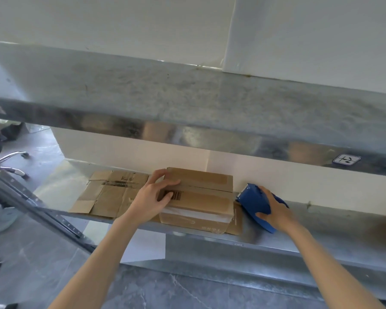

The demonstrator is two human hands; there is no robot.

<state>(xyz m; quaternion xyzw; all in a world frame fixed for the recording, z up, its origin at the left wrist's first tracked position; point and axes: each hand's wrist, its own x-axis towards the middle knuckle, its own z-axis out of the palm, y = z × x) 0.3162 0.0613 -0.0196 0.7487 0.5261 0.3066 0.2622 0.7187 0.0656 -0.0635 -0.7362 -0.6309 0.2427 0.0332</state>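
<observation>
A closed brown cardboard box with tape along its top seam sits on a lower metal shelf. My left hand lies on the box's left end, fingers spread over the top and the printed barcode. My right hand grips a blue tape dispenser that stands on the shelf just right of the box, its blade end toward the wall.
A flattened cardboard sheet lies on the shelf left of the box. An upper metal shelf overhangs closely, with a label on its front edge. A slanted metal rail runs at left; chair legs stand on the grey floor.
</observation>
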